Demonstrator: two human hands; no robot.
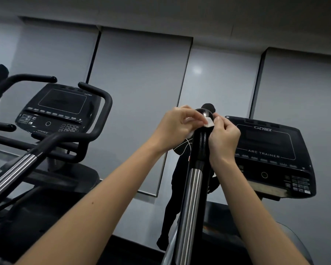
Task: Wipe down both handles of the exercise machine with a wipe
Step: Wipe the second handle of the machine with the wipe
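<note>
Since the task concerns the handles, I log from the biggest item down. The dark Cybex Arc Trainer console (271, 150) sits just right of and behind the glossy black round-topped handle (202, 140), which is my landmark. A second dark console (54, 109) stands well to its left.

The handle's long axis runs near upright, with the top leaning slightly right. Its domed end points up and away, and its chrome tube (191, 197) drops toward the camera.

I see the left hand (177, 127) reaching in from the handle's left, while the right hand (224, 140) hugs its right side. Both have fingertips pinched onto the small white wipe (209, 123), which lies against the handle just under the dome.

My reading is that the two-handed hold serves to spread or wrap the wipe round the grip before stroking down. I cannot identify the machine's other handle here.
</note>
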